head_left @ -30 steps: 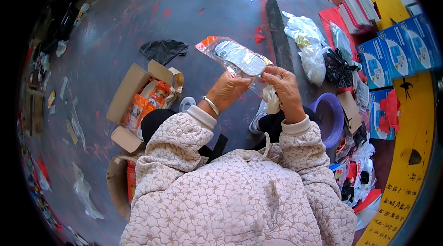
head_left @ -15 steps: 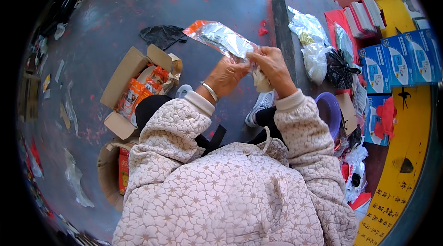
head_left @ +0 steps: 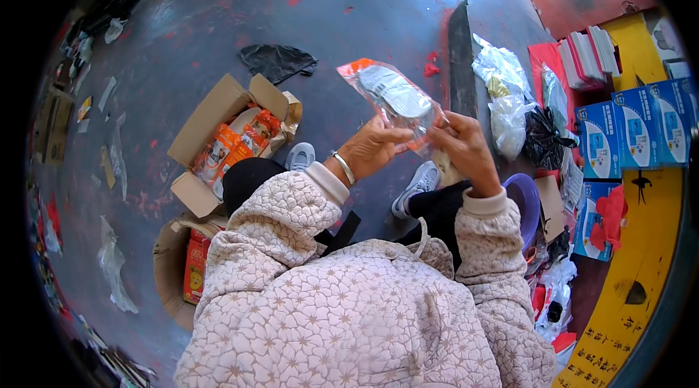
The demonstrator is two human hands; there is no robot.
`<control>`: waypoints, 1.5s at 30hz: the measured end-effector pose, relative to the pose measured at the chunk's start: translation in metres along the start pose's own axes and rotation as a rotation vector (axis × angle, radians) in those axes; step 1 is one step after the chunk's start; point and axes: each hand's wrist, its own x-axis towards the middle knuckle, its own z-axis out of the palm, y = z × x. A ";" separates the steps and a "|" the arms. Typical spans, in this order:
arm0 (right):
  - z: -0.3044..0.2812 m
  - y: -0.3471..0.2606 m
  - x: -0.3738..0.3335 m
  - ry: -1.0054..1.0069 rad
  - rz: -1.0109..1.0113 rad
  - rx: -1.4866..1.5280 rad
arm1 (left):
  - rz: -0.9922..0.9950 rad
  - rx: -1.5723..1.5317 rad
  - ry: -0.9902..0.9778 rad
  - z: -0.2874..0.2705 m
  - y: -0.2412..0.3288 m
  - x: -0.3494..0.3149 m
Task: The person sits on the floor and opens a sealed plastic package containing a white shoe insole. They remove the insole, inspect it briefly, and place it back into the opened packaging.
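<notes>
A clear plastic packet (head_left: 393, 93) with an orange end and a pale grey, rounded flat item inside is held out ahead of me. My left hand (head_left: 373, 146) grips its near edge, thumb on top. At the near right corner, the fingers of my right hand (head_left: 466, 147) pinch the plastic. A cream-coloured thing (head_left: 447, 168) shows below my right hand; whether that hand holds it too I cannot tell. To the left, an open cardboard box (head_left: 207, 112) holds several orange packets (head_left: 227, 151).
A second cardboard box (head_left: 169, 260) with a red package stands nearer. A black plastic bag (head_left: 277, 61) lies ahead on the floor. At right are a dark strip (head_left: 461, 60), white plastic bags (head_left: 508, 122), a purple basin (head_left: 526, 202) and blue boxes (head_left: 633, 126).
The packet has turned so that its flat face shows more, and both hands sit lower and further right in view. The whole scene has shifted slightly with the head.
</notes>
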 end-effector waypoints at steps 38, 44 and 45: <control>0.022 0.024 -0.038 0.041 0.070 0.799 | 0.313 -0.200 0.435 -0.004 0.031 0.016; 0.042 0.013 0.000 0.523 0.101 0.906 | 0.269 -0.135 0.352 -0.001 0.010 0.015; 0.035 0.014 -0.001 0.552 0.079 0.860 | 0.256 -0.127 0.290 -0.001 0.013 0.014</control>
